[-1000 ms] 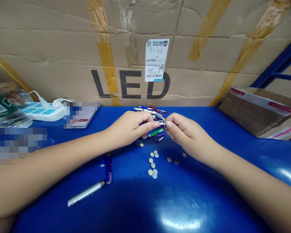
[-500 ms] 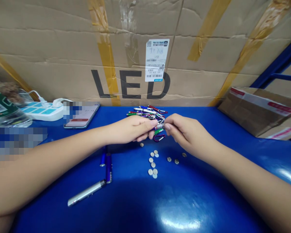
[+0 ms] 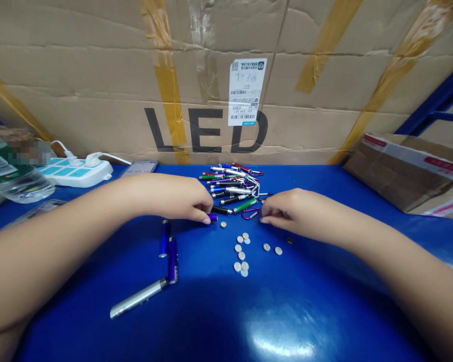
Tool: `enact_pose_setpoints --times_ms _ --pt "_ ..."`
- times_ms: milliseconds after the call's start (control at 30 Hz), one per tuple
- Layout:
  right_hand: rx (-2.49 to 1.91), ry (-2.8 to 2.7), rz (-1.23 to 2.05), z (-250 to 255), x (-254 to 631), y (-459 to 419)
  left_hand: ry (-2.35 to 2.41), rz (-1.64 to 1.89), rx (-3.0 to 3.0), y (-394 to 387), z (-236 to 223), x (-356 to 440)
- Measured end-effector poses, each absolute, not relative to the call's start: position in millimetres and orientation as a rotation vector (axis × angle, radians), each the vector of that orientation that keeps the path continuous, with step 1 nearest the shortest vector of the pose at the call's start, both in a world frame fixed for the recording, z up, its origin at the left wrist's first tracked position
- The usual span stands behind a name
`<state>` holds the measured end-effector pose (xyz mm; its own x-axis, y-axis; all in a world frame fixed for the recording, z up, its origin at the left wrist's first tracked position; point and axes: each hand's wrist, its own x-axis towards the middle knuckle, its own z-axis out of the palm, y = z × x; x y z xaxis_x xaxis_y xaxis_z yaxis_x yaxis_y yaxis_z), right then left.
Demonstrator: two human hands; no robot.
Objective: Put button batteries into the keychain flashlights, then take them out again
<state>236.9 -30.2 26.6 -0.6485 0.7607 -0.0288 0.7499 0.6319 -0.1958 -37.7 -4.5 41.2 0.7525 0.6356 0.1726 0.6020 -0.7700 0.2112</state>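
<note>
My left hand [image 3: 184, 200] rests on the blue table [image 3: 287, 311], its fingers curled round a small purple torch [image 3: 212, 217] whose tip sticks out. My right hand [image 3: 290, 210] lies a little to the right, fingertips pinched down on the table beside a purple carabiner [image 3: 249, 213]; what it pinches is hidden. Between and behind the hands lies a pile of small coloured keychain torches [image 3: 232, 183]. Several silver button cells [image 3: 241, 254] are scattered in front of the hands. Two blue tubes [image 3: 171, 256] and a silver pen-shaped torch [image 3: 138, 299] lie near my left forearm.
A big cardboard box marked LED [image 3: 211, 75] walls off the back. A smaller taped carton [image 3: 403, 171] sits at the right by a blue shelf post [image 3: 434, 100]. At the left stand a white power strip [image 3: 75, 171], a phone [image 3: 139, 167] and a plastic bottle [image 3: 11, 171].
My hands, joined over one small torch above the pile, have pulled apart and dropped to the table. The left now keeps the purple piece; the view shifted slightly.
</note>
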Motion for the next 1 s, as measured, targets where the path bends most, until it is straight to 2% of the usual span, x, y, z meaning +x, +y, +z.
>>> enact_pose_setpoints --times_ms 167,367,533,733,867,1000 --pt "-1.291 -2.641 0.392 32 239 -31 1.061 0.245 2.886 -9 40 -27" --pt "-1.541 -2.385 0.05 45 291 -13 1.163 -0.087 3.016 0 52 -17" --pt "-1.62 -2.591 0.274 34 307 -2 1.11 -0.197 2.935 8 46 -17" --pt "-1.347 -2.57 -0.02 19 273 3 1.059 -0.092 2.988 6 44 -15" --pt "-1.276 -2.619 -0.04 4 261 10 1.073 -0.029 2.991 -1 50 -9" --pt "-1.315 -2.622 -0.078 -3 258 13 1.085 0.2 2.903 -5 48 -3"
